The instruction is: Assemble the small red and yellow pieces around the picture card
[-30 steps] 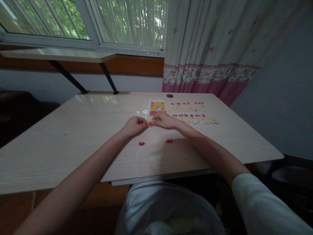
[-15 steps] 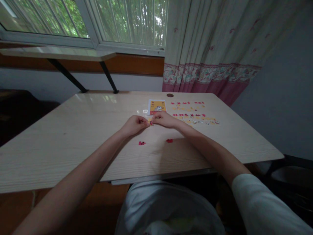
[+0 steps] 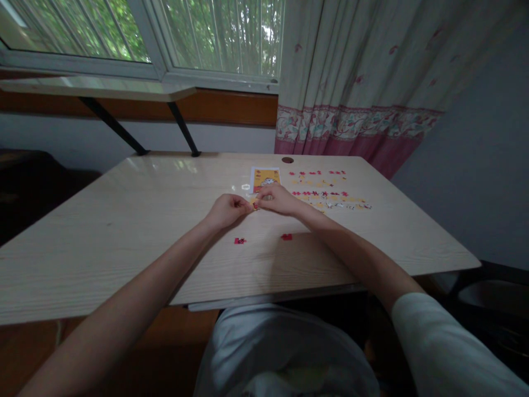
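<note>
My left hand (image 3: 227, 211) and my right hand (image 3: 278, 199) meet over the table, fingertips almost touching. Between them are small yellow and red jigsaw puzzle pieces (image 3: 255, 205), pinched by both hands and partly hidden by the fingers. Just behind my hands lies a picture card (image 3: 261, 176) with a white figure on a yellow and red ground; my right hand covers its lower edge. Nearer to me on the table lie two loose red puzzle pieces, one on the left (image 3: 240, 241) and one on the right (image 3: 286, 237).
Rows of red puzzle pieces (image 3: 318, 193), yellow pieces and white pieces (image 3: 336, 205) spread over the right side of the wooden table (image 3: 124, 237). A raised shelf (image 3: 99, 88) on black legs stands at the back left. Behind the table hang a curtain (image 3: 351, 121) and a window.
My right fingers have shifted slightly over the pieces between my hands. My left hand has barely moved, and the loose pieces lie where they were.
</note>
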`<action>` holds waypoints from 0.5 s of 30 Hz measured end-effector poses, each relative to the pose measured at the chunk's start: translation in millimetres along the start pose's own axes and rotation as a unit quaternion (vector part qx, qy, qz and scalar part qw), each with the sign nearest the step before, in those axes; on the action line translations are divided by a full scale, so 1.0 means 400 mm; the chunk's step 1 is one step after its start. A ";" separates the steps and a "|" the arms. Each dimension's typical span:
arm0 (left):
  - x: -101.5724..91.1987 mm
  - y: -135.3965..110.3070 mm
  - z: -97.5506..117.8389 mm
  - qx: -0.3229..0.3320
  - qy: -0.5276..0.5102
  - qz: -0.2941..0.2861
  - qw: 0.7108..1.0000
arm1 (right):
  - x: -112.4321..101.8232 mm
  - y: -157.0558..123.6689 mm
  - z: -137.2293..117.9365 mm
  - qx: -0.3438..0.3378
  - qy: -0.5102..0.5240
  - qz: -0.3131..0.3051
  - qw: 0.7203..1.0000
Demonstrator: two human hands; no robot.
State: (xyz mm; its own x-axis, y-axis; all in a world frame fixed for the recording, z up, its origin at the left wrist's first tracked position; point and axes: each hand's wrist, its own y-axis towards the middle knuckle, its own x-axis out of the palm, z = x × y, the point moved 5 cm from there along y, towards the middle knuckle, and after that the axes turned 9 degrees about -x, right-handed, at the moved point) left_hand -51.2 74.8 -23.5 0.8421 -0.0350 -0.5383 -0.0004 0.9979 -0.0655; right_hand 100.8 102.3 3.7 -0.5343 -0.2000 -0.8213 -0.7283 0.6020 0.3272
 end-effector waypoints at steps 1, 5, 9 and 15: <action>-0.001 0.000 0.001 0.001 0.007 0.001 1.000 | 0.000 -0.001 -0.001 0.004 -0.004 -0.002 1.000; -0.003 0.002 0.002 0.002 0.024 -0.007 1.000 | 0.004 -0.002 -0.007 0.005 -0.005 -0.013 1.000; -0.002 0.008 0.000 0.017 0.015 -0.012 1.000 | 0.012 0.000 -0.008 0.012 0.007 -0.006 1.000; 0.000 0.016 -0.011 0.000 0.023 -0.001 1.000 | 0.017 -0.001 -0.002 0.044 0.034 -0.024 0.998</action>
State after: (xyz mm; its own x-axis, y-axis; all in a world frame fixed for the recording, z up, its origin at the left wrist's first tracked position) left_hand -53.6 81.0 -27.5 0.8160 -0.0387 -0.5767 0.0009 0.9978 -0.0657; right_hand 97.2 100.2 -1.6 -0.5292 -0.2812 -0.8005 -0.7150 0.6558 0.2423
